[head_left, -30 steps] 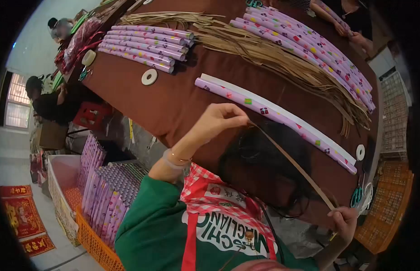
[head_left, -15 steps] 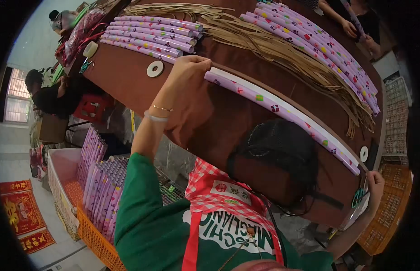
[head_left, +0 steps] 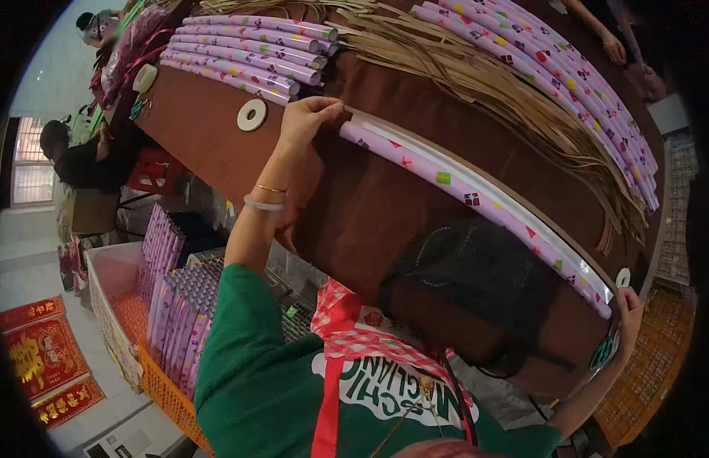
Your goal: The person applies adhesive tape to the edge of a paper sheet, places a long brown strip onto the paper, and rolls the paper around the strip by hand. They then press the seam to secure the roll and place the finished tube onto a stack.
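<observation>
A roll of lilac wrapping paper [head_left: 470, 198] printed with small gift boxes lies slantwise on the brown table [head_left: 476, 137]. Its pale loose edge shows along the far side. A long narrow brown strip [head_left: 515, 191] runs along that edge, from one hand to the other. At the roll's left end, my left hand [head_left: 310, 120] pinches one end of the strip between thumb and fingers. My right hand [head_left: 631, 311] is closed on the strip's other end, just past the roll's right end. A black mesh cap [head_left: 461, 263] blocks part of the near tabletop.
Finished-looking rolls [head_left: 248, 57] lie at the back left, more rolls [head_left: 553, 76] at the back right. Loose brown strips [head_left: 476, 84] lie between them. A tape roll [head_left: 251, 114] sits left. Upright rolls fill an orange crate [head_left: 167, 397] below. Another person's hand [head_left: 614, 49] is far right.
My view has shifted slightly. Both hands still hold the strip at its ends, and less of the roll's white edge shows beside the strip.
</observation>
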The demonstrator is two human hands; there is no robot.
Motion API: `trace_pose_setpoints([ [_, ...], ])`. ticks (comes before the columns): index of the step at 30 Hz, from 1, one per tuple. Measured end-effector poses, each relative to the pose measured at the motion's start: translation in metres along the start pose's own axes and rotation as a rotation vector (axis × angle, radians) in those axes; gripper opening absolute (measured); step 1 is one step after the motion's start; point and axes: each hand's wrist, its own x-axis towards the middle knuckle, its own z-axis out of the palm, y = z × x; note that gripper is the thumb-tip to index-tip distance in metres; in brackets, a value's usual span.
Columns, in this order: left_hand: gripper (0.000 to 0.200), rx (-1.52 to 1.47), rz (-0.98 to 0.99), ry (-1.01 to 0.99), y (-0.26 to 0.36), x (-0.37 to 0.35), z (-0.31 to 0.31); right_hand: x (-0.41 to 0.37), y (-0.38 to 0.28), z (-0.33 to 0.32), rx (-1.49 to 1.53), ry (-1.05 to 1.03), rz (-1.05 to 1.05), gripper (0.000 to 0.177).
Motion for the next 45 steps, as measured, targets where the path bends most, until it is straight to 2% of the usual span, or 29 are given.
trace_pose_setpoints([
  [1, 0.021, 0.082, 0.040, 0.013, -0.003, 0.000, -0.002, 0.000, 0.000, -0.002, -0.043, 0.015, -0.021, 0.021],
  [5, 0.021, 0.144, 0.000, 0.044, -0.002, -0.004, 0.000, 0.000, 0.049, -0.036, -0.135, 0.031, 0.054, 0.020],
  [7, 0.021, 0.178, -0.008, 0.014, -0.001, -0.004, 0.003, 0.000, 0.082, -0.048, -0.232, 0.079, -0.009, 0.019],
  [11, 0.023, 0.192, -0.034, 0.025, -0.006, 0.001, 0.001, -0.002, 0.105, -0.053, -0.200, 0.100, 0.054, 0.019],
  [13, 0.023, 0.173, -0.013, 0.021, 0.000, -0.002, 0.001, -0.002, 0.104, -0.050, -0.220, 0.211, -0.009, 0.019],
  [15, 0.025, 0.282, -0.029, 0.047, 0.013, -0.009, 0.008, -0.004, 0.095, -0.048, -0.287, 0.193, -0.104, 0.022],
  [16, 0.023, 0.196, -0.011, 0.019, 0.001, -0.003, 0.003, -0.005, 0.094, -0.049, -0.361, 0.213, 0.007, 0.023],
  [18, 0.023, 0.213, -0.045, 0.012, -0.001, -0.001, 0.003, -0.007, 0.071, -0.034, -0.276, 0.246, 0.095, 0.023],
  [19, 0.023, 0.222, -0.048, -0.002, 0.011, -0.007, 0.013, -0.009, 0.068, -0.026, -0.324, 0.322, -0.026, 0.022],
  [20, 0.025, 0.287, -0.018, -0.023, 0.016, -0.010, 0.012, -0.009, 0.054, -0.017, -0.296, 0.346, 0.015, 0.022],
  [21, 0.026, 0.188, -0.039, -0.056, -0.007, 0.005, -0.005, -0.009, 0.065, -0.019, -0.304, 0.362, -0.041, 0.023],
  [22, 0.026, 0.229, -0.062, -0.027, -0.009, 0.008, -0.008, -0.013, 0.043, -0.014, -0.330, 0.351, 0.182, 0.025],
  [23, 0.024, 0.272, -0.049, -0.010, 0.001, 0.002, -0.001, -0.013, 0.037, -0.005, -0.295, 0.471, 0.078, 0.027],
  [24, 0.024, 0.212, -0.039, -0.047, -0.001, 0.003, -0.002, -0.010, 0.059, -0.013, -0.239, 0.524, 0.084, 0.027],
  [26, 0.025, 0.129, -0.019, -0.118, -0.010, 0.014, -0.021, -0.007, 0.052, -0.010, -0.041, 0.545, 0.208, 0.025],
  [27, 0.025, 0.102, -0.008, -0.160, -0.015, 0.019, -0.028, -0.008, 0.063, -0.015, 0.101, 0.510, 0.196, 0.025],
  [29, 0.020, 0.174, -0.093, -0.107, 0.002, 0.013, -0.018, -0.005, 0.071, -0.009, 0.257, 0.558, 0.135, 0.027],
  [30, 0.018, 0.252, -0.133, -0.068, 0.011, 0.011, -0.013, -0.006, 0.075, -0.011, 0.347, 0.548, 0.186, 0.031],
  [34, 0.022, 0.306, -0.137, -0.109, 0.021, 0.010, -0.009, -0.015, 0.077, -0.005, 0.463, 0.551, 0.129, 0.036],
  [36, 0.025, 0.422, -0.089, -0.132, 0.025, 0.010, -0.013, -0.017, 0.075, -0.003, 0.502, 0.655, 0.286, 0.031],
  [37, 0.025, 0.468, -0.084, -0.147, 0.022, 0.014, -0.017, -0.018, 0.077, -0.003, 0.504, 0.657, 0.287, 0.031],
  [39, 0.025, 0.517, -0.078, -0.159, 0.023, 0.016, -0.018, -0.020, 0.082, -0.001, 0.560, 0.649, 0.350, 0.029],
  [42, 0.026, 0.490, -0.084, -0.195, 0.029, 0.014, -0.019, -0.022, 0.094, -0.004, 0.711, 0.574, 0.278, 0.032],
  [45, 0.027, 0.481, -0.107, -0.170, 0.025, 0.015, -0.025, -0.022, 0.092, -0.005, 0.639, 0.569, 0.312, 0.034],
])
